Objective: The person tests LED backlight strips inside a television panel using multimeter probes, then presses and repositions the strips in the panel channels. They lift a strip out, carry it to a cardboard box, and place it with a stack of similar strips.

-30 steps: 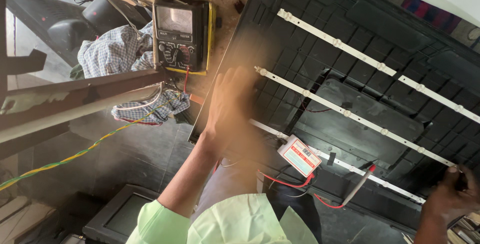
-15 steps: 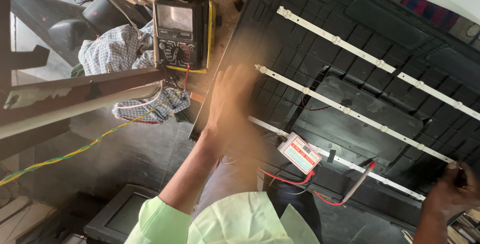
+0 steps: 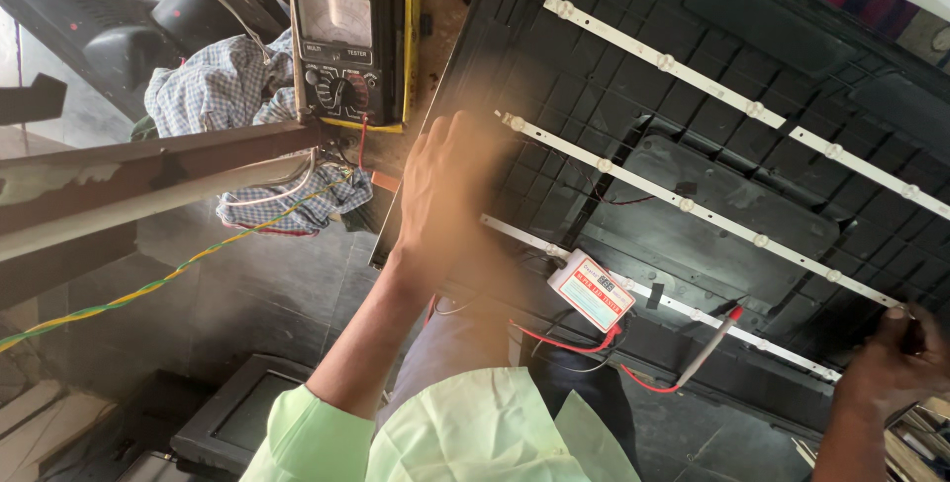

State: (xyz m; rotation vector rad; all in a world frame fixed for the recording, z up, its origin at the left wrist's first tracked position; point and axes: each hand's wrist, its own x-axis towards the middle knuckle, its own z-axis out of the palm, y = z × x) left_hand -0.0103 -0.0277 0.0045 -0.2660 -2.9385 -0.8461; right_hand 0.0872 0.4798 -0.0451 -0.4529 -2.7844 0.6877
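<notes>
Head view: blurry left hand (image 3: 445, 195) hovers open over the panel's (image 3: 693, 195) 9 o'clock edge. Right hand (image 3: 891, 368) grips a light strip (image 3: 683, 205) at 4 o'clock. Best to lift slowly, away from the red probe (image 3: 708, 348).

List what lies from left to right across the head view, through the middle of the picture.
Yellow-green twisted wire → checked cloth → left hand → small white tester box → red-tipped probe → right hand.
</notes>
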